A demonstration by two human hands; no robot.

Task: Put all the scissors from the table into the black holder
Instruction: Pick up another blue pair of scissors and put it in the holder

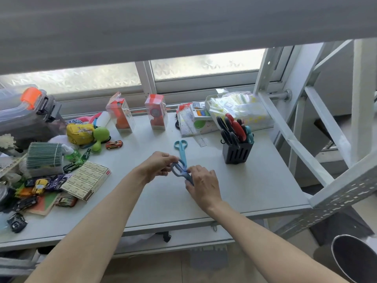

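Observation:
A black slotted holder point(236, 153) stands at the right of the white table point(255, 190), with several black, red and teal scissors point(234, 127) standing in it. Light-blue scissors point(182, 151) lie flat at mid-table, handles pointing away. Just in front of them, darker blue scissors point(177, 170) are held over the table by both hands. My left hand point(157, 166) grips their handle loops. My right hand point(203, 184) pinches the blade end, which its fingers partly hide.
Toy cars, a green toy point(101, 137), a yellow pouch and a box of erasers point(87, 180) crowd the table's left side. Two clear toy boxes point(156, 112) stand at the back. Bagged stationery lies behind the holder. A metal shelf frame point(306, 139) rises on the right.

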